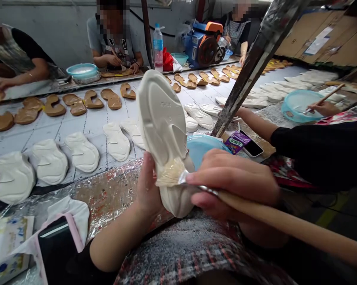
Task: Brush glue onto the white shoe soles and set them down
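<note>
My left hand [150, 188] is closed around the lower left edge of a white shoe sole [163, 114], which it holds up and tilted in front of me. The fingers behind the sole are hidden. In my right hand [234, 182] is a brush [273, 213] with a long wooden handle, gripped near its metal collar. Its pale, wide bristles [172, 172] lie against the narrow lower part of the sole. A light blue bowl [206, 148] stands behind my right hand, partly covered by it.
White soles [81, 152] and brown soles [111, 99] lie in rows on the white belt [86, 122]. A slanted metal post [249, 75] rises at right. A pink-edged phone [59, 245] lies at lower left. Co-workers sit opposite; another's hand [323, 109] holds a brush at right.
</note>
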A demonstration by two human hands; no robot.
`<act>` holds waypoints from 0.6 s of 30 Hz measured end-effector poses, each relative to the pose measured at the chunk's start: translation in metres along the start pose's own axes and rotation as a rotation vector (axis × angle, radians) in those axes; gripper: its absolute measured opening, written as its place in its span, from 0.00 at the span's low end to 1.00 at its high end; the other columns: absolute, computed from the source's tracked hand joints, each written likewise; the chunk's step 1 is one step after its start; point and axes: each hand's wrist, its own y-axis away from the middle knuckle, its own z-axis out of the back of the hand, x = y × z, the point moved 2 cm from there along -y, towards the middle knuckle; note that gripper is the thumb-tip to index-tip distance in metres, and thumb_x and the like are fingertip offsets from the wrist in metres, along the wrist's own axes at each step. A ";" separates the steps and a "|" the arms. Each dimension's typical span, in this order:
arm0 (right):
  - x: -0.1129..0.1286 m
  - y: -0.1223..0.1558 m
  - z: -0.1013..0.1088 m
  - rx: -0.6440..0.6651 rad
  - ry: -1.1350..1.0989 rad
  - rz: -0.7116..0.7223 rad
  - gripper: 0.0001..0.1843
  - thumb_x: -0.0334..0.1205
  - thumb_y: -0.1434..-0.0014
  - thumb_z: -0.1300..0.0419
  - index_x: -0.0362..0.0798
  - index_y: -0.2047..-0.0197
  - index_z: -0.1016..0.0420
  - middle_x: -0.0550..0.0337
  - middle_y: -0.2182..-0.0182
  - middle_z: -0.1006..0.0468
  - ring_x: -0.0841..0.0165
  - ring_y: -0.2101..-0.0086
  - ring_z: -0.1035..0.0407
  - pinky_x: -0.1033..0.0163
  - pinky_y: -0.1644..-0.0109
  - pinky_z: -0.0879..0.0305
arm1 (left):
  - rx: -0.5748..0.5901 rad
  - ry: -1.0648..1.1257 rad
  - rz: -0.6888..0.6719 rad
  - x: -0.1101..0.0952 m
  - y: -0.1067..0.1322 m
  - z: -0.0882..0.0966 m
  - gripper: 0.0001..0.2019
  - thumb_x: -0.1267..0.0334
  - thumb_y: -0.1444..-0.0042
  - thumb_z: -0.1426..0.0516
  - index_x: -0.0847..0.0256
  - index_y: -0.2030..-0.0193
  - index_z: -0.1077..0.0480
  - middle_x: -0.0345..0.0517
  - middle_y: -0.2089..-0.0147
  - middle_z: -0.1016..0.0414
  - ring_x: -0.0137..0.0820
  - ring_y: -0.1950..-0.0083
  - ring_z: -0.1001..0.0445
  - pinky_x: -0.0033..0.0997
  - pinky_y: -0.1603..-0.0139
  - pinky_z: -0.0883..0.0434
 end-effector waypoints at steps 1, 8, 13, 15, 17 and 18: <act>0.000 0.001 -0.005 -0.038 0.007 0.052 0.15 0.42 0.28 0.43 0.45 0.66 0.25 0.58 0.76 0.24 0.69 0.74 0.28 0.61 0.65 0.31 | -0.022 0.000 0.007 0.002 -0.001 -0.001 0.31 0.35 0.41 0.45 0.60 0.45 0.24 0.49 0.52 0.18 0.51 0.38 0.25 0.48 0.40 0.25; -0.005 0.023 -0.006 0.044 -0.139 0.049 0.16 0.43 0.28 0.45 0.44 0.64 0.24 0.60 0.78 0.27 0.71 0.77 0.32 0.61 0.68 0.34 | -0.115 0.073 -0.105 -0.010 -0.006 -0.005 0.32 0.37 0.32 0.59 0.58 0.55 0.22 0.46 0.61 0.18 0.42 0.48 0.20 0.37 0.50 0.22; -0.018 0.030 -0.003 0.005 -0.171 0.025 0.12 0.37 0.31 0.43 0.45 0.67 0.26 0.60 0.80 0.27 0.72 0.79 0.34 0.62 0.71 0.37 | -0.210 0.018 -0.074 -0.016 -0.016 0.000 0.32 0.37 0.32 0.59 0.59 0.53 0.23 0.47 0.59 0.19 0.47 0.45 0.21 0.41 0.49 0.22; -0.021 0.036 -0.003 -0.002 -0.218 0.031 0.15 0.40 0.30 0.44 0.45 0.69 0.26 0.62 0.81 0.28 0.74 0.81 0.36 0.63 0.73 0.38 | -0.229 0.008 -0.063 -0.016 -0.019 0.006 0.29 0.39 0.31 0.57 0.59 0.53 0.23 0.46 0.61 0.19 0.47 0.49 0.20 0.42 0.51 0.22; -0.024 0.038 0.004 -0.063 -0.211 -0.032 0.14 0.41 0.30 0.42 0.44 0.65 0.23 0.61 0.79 0.26 0.73 0.79 0.33 0.63 0.72 0.36 | -0.178 -0.008 -0.025 -0.012 -0.019 0.012 0.27 0.39 0.33 0.52 0.59 0.52 0.23 0.46 0.62 0.19 0.47 0.48 0.20 0.43 0.49 0.22; -0.025 0.037 0.011 -0.121 -0.171 -0.061 0.10 0.40 0.31 0.40 0.44 0.61 0.21 0.60 0.76 0.24 0.72 0.76 0.31 0.63 0.71 0.34 | -0.144 -0.024 -0.012 -0.009 -0.016 0.016 0.26 0.39 0.34 0.49 0.59 0.52 0.23 0.46 0.61 0.18 0.47 0.47 0.20 0.42 0.47 0.22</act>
